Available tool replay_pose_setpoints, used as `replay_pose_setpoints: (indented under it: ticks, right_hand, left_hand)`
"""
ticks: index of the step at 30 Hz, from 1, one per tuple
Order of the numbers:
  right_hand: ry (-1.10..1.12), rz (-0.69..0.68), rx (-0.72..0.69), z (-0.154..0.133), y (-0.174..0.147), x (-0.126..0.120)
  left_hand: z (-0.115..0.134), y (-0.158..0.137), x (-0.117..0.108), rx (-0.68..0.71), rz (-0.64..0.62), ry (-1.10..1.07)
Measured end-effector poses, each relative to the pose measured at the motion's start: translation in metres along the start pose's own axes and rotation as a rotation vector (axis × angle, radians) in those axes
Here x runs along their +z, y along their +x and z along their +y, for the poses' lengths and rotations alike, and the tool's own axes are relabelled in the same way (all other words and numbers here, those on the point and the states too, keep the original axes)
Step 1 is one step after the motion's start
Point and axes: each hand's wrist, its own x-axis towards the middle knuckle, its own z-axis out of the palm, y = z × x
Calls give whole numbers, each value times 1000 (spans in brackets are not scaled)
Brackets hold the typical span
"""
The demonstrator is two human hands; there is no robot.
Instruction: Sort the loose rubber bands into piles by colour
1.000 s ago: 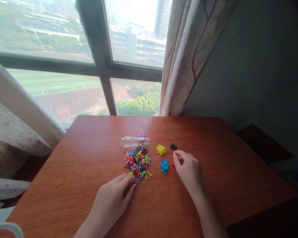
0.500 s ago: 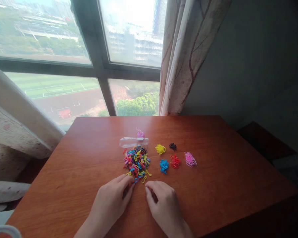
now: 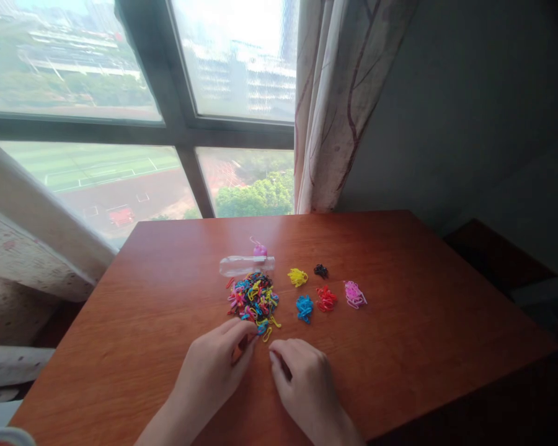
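A mixed heap of small, colourful plastic stitch markers [image 3: 252,298] lies mid-table. My left hand [image 3: 221,353] is at the heap's near edge, thumb and forefinger pinched beside a blue marker [image 3: 261,329]; what lies between the tips is too small to make out. A single yellow marker [image 3: 267,335] rests just ahead of my right hand [image 3: 302,375], whose fingers are curled against the thumb, their contents hidden. Right of the heap are sorted piles: yellow markers [image 3: 297,277], black markers [image 3: 320,271], blue markers [image 3: 304,308], red markers [image 3: 326,299] and pink markers [image 3: 354,294].
Behind the heap lies a clear plastic container [image 3: 242,266], with a pink-purple trinket [image 3: 260,249] beside it. The brown wooden table [image 3: 400,347] reaches back to a window and a patterned curtain [image 3: 323,124]. A white curved object [image 3: 9,435] shows at the lower left.
My left hand has shifted slightly right along the heap's near edge, its fingertips now by the blue marker. My right hand stays nearly in place. The view has turned slightly.
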Motion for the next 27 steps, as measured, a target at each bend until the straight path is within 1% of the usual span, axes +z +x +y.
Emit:
replay_pose_setpoints:
  ticks: [4, 7, 11, 15, 18, 22, 25, 27]
  right_hand:
    - [6, 2, 2, 1, 0, 0]
    - [-7, 6, 8, 2, 0, 2]
    - [-36, 12, 11, 5, -2, 5]
    - [-44, -9, 18, 7, -3, 7]
    - [-21, -10, 23, 6, -3, 7]
    - [1, -10, 17, 5, -3, 5]
    - [2, -2, 7, 4, -3, 4]
    - [8, 7, 3, 4, -2, 3]
  left_hand:
    - [15, 22, -8, 98, -25, 60]
    - [28, 42, -10, 170, -37, 111]
    - [44, 67, -4, 271, -143, 237]
    - [54, 85, 5, 307, -209, 293]
    - [55, 92, 11, 320, -234, 299]
    - [51, 92, 16, 316, -240, 301]
    - [47, 88, 13, 291, -225, 297]
    - [43, 83, 8, 264, -211, 294]
